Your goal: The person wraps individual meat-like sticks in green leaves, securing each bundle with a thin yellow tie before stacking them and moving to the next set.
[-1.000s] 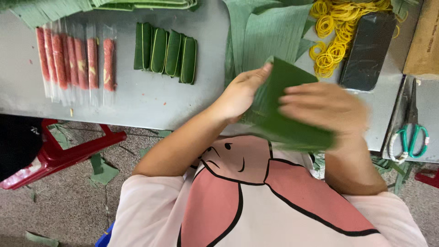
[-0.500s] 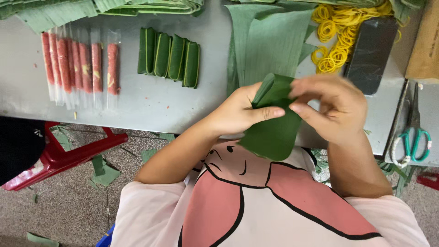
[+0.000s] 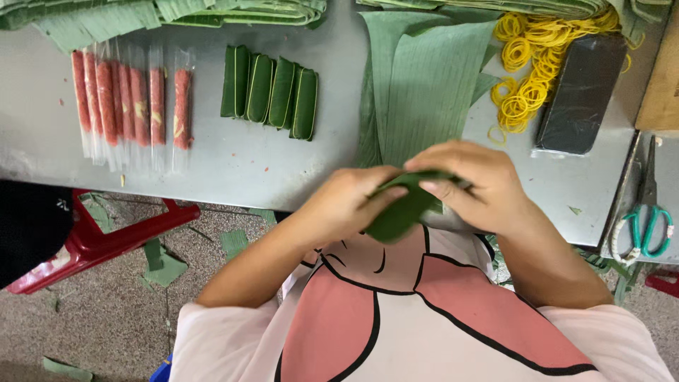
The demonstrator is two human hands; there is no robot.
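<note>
Both hands are closed on one folded green leaf (image 3: 399, 212), held in the air just off the near edge of the grey table (image 3: 283, 159), above the person's shirt. The left hand (image 3: 350, 205) pinches its near end from below, and the right hand (image 3: 470, 184) presses over its top with the fingers (image 3: 442, 187) laid along the fold.

By its look the leaf is light, thin and pliant, smooth enough to slide between fingers (and likely to split along its ribs if creased hard). A hold at both ends of the fold, thumbs on the flap, seems the safest way to keep it from springing open.

It is dark glossy green, folded into a narrow flattish packet; whether anything lies inside I cannot tell.

On the table beyond the leaf lie flat leaf sheets (image 3: 424, 85); further left four finished green rolls (image 3: 270, 90), then red sticks in clear wrappers (image 3: 131, 99). Right of the sheets sit yellow rubber bands (image 3: 537, 42), and scissors (image 3: 647, 226) at the table's right edge
</note>
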